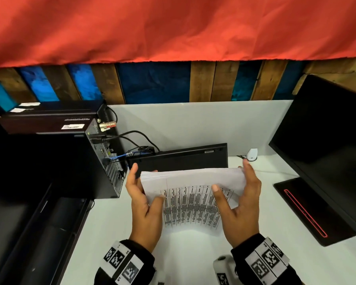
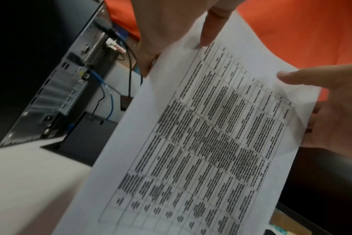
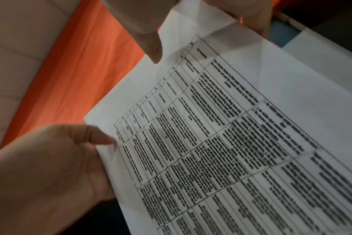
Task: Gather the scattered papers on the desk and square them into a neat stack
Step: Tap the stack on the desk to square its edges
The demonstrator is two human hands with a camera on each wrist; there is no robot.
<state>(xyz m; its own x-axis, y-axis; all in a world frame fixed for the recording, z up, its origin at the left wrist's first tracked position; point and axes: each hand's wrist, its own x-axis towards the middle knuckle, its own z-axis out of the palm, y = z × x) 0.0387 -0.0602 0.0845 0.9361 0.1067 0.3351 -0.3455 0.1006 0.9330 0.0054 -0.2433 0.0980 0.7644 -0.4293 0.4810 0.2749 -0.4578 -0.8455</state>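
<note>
A stack of white papers stands on its lower edge on the white desk, bowed slightly, with a printed table on the front sheet. My left hand holds its left edge, thumb on the front and fingers behind. My right hand holds the right edge the same way, its thumb lying across the print. The left wrist view shows the papers between the left hand and the right hand. In the right wrist view the sheet runs from the right hand to the left hand.
A black computer tower with cables stands to the left. A black keyboard leans against the grey partition behind the papers. A dark monitor and its base fill the right side. A small white device sits near the partition.
</note>
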